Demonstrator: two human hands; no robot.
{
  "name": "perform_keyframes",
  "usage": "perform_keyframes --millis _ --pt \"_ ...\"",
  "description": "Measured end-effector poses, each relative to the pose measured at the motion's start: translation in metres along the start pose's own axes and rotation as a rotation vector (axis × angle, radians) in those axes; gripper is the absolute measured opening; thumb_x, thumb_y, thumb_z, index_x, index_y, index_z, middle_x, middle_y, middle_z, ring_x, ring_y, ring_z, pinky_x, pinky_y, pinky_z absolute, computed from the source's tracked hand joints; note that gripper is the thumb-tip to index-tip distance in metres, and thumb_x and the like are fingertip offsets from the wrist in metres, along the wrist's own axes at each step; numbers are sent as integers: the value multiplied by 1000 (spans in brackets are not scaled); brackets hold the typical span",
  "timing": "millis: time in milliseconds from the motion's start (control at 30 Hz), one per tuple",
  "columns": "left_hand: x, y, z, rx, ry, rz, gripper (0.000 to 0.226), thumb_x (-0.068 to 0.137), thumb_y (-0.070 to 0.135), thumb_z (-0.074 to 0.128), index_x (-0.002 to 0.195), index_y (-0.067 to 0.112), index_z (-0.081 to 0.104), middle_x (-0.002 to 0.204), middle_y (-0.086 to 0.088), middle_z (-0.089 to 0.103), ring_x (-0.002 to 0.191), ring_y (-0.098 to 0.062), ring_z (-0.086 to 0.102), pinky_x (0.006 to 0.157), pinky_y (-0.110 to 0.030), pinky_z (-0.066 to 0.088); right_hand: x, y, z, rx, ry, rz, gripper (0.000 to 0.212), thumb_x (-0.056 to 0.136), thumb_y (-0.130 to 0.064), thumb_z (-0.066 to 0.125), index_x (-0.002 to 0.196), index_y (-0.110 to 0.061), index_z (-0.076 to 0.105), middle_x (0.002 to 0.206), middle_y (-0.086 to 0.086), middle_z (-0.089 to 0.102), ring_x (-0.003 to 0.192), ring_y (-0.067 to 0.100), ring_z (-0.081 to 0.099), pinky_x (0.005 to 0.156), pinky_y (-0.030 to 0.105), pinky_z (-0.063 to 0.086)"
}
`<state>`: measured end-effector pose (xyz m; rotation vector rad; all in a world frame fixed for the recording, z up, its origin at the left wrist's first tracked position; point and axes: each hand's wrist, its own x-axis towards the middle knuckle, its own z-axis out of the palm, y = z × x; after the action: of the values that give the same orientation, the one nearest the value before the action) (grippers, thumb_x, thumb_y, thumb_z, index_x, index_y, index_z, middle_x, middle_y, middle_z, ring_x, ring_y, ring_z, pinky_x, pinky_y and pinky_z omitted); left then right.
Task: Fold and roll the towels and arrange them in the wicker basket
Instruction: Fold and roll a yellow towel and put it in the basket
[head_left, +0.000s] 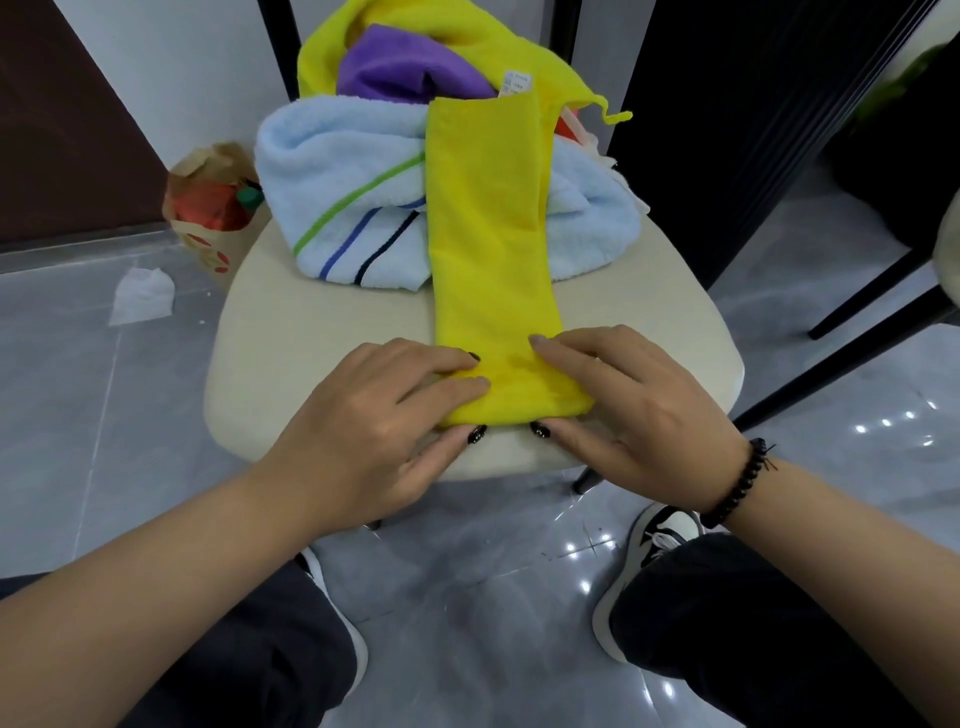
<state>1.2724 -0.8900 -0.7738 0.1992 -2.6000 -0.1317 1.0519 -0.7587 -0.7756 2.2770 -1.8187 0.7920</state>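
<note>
A yellow towel (488, 234), folded into a long narrow strip, lies on a cream chair seat (322, 338) and runs away from me over the pile behind. Its near end is turned up into a small roll (514, 389). My left hand (374, 421) and my right hand (623, 400) pinch that roll from either side, thumbs under its near edge, fingers on top. Behind lie a light blue striped towel (337, 182), a purple towel (405, 67) and another yellow towel (467, 26). No wicker basket is in view.
A paper bag (208, 218) with red contents stands on the grey tiled floor left of the chair. A crumpled white tissue (140, 293) lies nearby. Black furniture legs (857, 322) stand to the right. My knees and shoes are below the seat.
</note>
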Motion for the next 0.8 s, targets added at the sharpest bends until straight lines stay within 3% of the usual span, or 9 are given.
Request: perform_keyframes --millis 100,267,567,700,800 --pt "-1 1 2 -58 -4 25 21 89 20 67 106 8 70 121 -12 65 100 -27 63 80 -36 46 1 -1 -1 60 1 23 56 92 -37 59 133 0 52 121 16 59 103 31 59 85 44 49" --pt "-1 3 2 -118 -14 121 4 90 10 64 93 9 65 119 -12 65 98 -26 63 79 -38 48 -1 2 0 33 -20 -95 39 91 -31 62 118 -4 65 112 11 65 96 32 60 75 46 47" --pt "0 6 -2 -111 28 177 15 89 15 71 79 4 72 104 -11 71 93 -27 68 76 -38 50 -5 -3 -3 -74 125 -163 29 89 -34 67 79 -7 71 97 5 70 102 30 64 83 41 45" --pt "-1 9 -3 -87 52 203 14 87 12 71 78 2 72 96 -12 70 81 -29 65 66 -39 48 -5 -5 0 -121 118 -275 28 90 -28 67 76 -5 71 91 8 71 87 30 67 73 40 49" --pt "-3 10 -3 -148 65 131 11 87 10 71 80 1 72 90 -11 70 77 -25 65 65 -34 52 -5 -8 3 38 73 -171 24 91 -21 62 80 0 68 84 11 67 76 33 61 64 44 47"
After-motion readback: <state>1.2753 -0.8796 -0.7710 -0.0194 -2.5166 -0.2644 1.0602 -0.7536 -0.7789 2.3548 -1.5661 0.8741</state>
